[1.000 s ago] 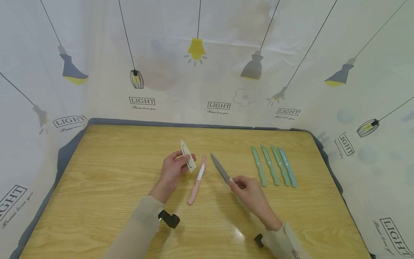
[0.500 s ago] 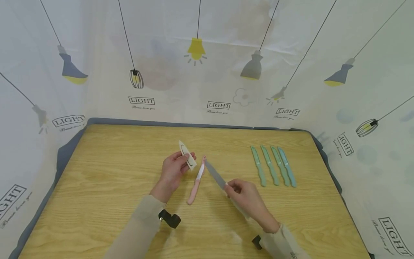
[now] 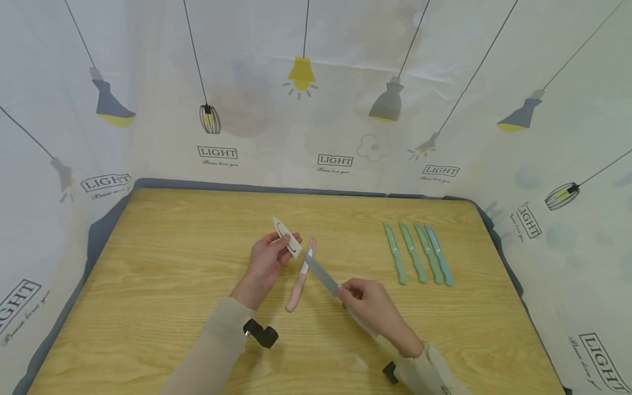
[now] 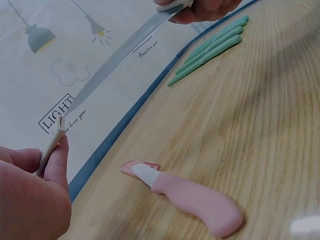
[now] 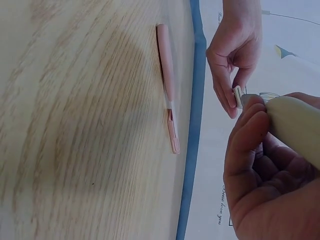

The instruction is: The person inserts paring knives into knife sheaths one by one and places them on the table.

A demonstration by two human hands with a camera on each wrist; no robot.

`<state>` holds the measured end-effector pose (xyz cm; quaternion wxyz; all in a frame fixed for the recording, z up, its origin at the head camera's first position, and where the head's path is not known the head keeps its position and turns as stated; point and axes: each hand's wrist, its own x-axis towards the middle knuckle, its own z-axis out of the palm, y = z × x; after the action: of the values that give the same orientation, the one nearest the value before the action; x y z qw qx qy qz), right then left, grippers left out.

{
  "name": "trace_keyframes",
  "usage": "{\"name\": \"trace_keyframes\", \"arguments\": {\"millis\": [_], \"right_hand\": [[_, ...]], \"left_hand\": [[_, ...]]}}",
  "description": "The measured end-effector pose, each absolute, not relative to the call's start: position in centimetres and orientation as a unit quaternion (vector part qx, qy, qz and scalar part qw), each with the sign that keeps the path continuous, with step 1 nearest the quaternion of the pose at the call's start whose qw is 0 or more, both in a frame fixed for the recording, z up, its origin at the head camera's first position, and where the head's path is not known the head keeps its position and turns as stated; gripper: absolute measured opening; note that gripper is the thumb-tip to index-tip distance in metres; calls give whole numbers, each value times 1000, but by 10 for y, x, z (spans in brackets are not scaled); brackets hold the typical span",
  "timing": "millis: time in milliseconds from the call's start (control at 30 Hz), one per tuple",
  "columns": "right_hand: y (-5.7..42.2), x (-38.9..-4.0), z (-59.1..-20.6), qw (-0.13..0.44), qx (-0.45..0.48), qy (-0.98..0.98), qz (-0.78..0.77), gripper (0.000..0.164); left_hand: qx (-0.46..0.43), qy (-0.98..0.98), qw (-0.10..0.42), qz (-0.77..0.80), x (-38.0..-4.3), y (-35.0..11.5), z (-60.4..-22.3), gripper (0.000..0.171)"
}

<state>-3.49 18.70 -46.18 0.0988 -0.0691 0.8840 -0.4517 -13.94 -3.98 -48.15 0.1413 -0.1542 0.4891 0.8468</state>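
Observation:
My left hand (image 3: 264, 263) pinches a white blade sheath (image 3: 294, 248) between thumb and fingers, its slotted end turned toward the right hand. My right hand (image 3: 377, 307) grips a kitchen knife (image 3: 322, 274) with a cream handle (image 5: 295, 125). The blade points up and left, its tip right by the sheath's open end in the left wrist view; whether it has entered cannot be told. Below the blade, a pink-handled knife (image 3: 297, 293) lies on the table. The tip of its pale blade meets a pink sheath (image 4: 131, 169).
At the right of the wooden table (image 3: 173, 285) lie three green knives (image 3: 418, 260) and a blue knife (image 3: 439, 255), side by side in a row. A white curtain (image 3: 266, 142) printed with lamps surrounds the table's back and sides.
The right hand has brought the knife leftward and slightly toward the person, so the blade tip came from right of the pink sheath to the white sheath's end. The left hand barely moved.

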Motion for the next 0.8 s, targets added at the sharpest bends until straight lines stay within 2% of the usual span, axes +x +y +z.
{"name": "trace_keyframes", "arguments": {"millis": [467,800], "right_hand": [[186,-35,-466,94,-76,880,-460,25],[186,-35,-465,102,-72,883,-453,25]], "left_hand": [[-159,475,144,853,-138,-38,-477,41],[-158,473,152,854,-137,-39,-476,45]]}}
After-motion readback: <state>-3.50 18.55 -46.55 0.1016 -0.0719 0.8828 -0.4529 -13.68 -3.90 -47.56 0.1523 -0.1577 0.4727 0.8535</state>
